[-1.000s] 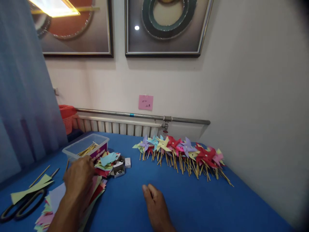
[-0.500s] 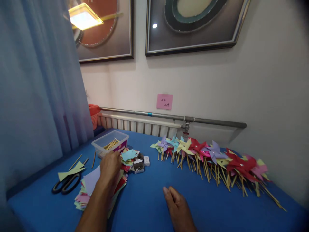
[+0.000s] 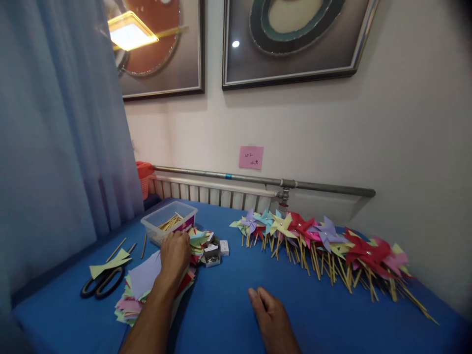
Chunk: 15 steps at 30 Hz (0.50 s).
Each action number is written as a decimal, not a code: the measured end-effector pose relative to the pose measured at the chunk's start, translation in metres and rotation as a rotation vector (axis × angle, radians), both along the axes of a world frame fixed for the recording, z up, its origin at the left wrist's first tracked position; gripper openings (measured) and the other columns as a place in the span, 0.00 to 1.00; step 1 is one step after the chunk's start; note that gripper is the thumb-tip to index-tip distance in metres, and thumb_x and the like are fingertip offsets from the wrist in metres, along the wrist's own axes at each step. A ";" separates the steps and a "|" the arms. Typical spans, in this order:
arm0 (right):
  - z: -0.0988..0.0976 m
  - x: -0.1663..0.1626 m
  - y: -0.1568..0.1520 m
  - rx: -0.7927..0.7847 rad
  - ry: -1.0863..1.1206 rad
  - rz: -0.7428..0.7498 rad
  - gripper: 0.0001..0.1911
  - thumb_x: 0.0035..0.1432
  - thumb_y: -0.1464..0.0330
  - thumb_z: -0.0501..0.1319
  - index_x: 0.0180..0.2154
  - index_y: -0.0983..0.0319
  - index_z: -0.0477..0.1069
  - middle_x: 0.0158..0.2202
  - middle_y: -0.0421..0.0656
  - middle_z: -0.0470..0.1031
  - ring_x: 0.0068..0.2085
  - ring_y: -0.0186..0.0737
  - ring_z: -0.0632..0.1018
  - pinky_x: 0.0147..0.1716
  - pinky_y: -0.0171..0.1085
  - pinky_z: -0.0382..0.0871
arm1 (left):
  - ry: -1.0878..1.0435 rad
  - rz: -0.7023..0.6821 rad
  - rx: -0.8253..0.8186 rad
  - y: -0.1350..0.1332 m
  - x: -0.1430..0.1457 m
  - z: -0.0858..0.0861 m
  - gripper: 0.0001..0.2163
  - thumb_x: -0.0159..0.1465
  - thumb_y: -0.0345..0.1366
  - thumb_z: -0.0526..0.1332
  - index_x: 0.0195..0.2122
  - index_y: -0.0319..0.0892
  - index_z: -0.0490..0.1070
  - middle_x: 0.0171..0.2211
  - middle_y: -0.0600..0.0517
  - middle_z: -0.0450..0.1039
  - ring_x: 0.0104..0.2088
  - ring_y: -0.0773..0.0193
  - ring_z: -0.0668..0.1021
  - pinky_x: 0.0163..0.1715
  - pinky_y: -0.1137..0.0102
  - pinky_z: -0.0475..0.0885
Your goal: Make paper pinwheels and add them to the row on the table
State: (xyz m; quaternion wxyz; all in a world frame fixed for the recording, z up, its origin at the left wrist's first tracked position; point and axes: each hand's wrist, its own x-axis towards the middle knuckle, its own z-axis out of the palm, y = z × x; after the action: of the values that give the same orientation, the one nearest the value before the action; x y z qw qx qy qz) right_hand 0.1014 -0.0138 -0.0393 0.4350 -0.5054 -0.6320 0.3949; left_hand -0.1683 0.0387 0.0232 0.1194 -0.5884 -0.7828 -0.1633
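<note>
My left hand [image 3: 175,251] is bent down at the near side of a small heap of colored paper pieces [image 3: 199,239]. Its fingers are curled, with the tips hidden under the hand, so anything in them is out of sight. Beneath my left forearm lies a bigger stack of cut paper sheets [image 3: 142,278], a lilac one on top. My right hand [image 3: 272,317] rests over the blue cover [image 3: 224,305] in a loose fist, thumb against the index finger; its inside is hidden. Just right of the paper heap is a small open box of metal pins [image 3: 212,259].
Black-handled scissors [image 3: 105,285] lie at left under a pale green paper piece [image 3: 110,263]. Behind my left hand stands a clear plastic tub [image 3: 153,226] of thin sticks. Finished paper pinwheels [image 3: 302,226] line the right side. A metal pipe [image 3: 250,178] runs along the wall.
My left hand has shifted slightly right over the paper heap. The light-blue piece seen on top of that heap is out of sight. My right hand stays about where it was.
</note>
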 end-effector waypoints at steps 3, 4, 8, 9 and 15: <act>0.001 0.000 0.000 -0.002 -0.002 -0.002 0.26 0.59 0.45 0.53 0.23 0.55 0.48 0.23 0.33 0.48 0.26 0.35 0.55 0.25 0.35 0.53 | -0.010 -0.004 0.035 -0.002 0.000 0.003 0.15 0.70 0.33 0.51 0.39 0.38 0.80 0.40 0.40 0.79 0.45 0.48 0.77 0.43 0.61 0.66; 0.002 0.000 -0.001 0.000 -0.003 -0.004 0.26 0.59 0.45 0.54 0.23 0.55 0.48 0.23 0.33 0.48 0.25 0.35 0.55 0.25 0.35 0.53 | -0.021 -0.008 0.051 -0.002 0.000 0.003 0.14 0.69 0.32 0.53 0.38 0.39 0.80 0.39 0.40 0.79 0.45 0.48 0.77 0.42 0.62 0.66; 0.003 -0.001 0.000 0.012 0.007 -0.001 0.27 0.57 0.45 0.55 0.22 0.56 0.49 0.22 0.33 0.49 0.25 0.35 0.56 0.25 0.35 0.53 | -0.126 0.015 0.141 -0.002 -0.001 0.003 0.09 0.65 0.32 0.58 0.32 0.40 0.78 0.35 0.42 0.79 0.41 0.49 0.78 0.38 0.63 0.65; 0.004 0.000 0.000 0.012 0.005 -0.001 0.27 0.58 0.45 0.55 0.22 0.56 0.49 0.22 0.33 0.49 0.25 0.35 0.56 0.25 0.35 0.53 | -0.158 0.028 0.162 -0.002 0.000 0.003 0.08 0.64 0.33 0.59 0.32 0.41 0.77 0.35 0.43 0.79 0.39 0.50 0.78 0.37 0.64 0.65; 0.003 0.000 0.001 -0.003 -0.037 0.015 0.26 0.59 0.44 0.52 0.23 0.56 0.48 0.22 0.33 0.48 0.25 0.34 0.55 0.25 0.35 0.52 | -0.378 0.066 0.311 -0.003 -0.002 0.004 0.07 0.65 0.35 0.58 0.37 0.43 0.77 0.33 0.47 0.80 0.36 0.53 0.79 0.35 0.66 0.65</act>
State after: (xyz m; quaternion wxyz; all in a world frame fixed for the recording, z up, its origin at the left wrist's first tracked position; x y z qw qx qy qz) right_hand 0.1010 -0.0132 -0.0358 0.4195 -0.5085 -0.6431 0.3898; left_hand -0.1700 0.0355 0.0268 0.0653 -0.4963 -0.7754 -0.3849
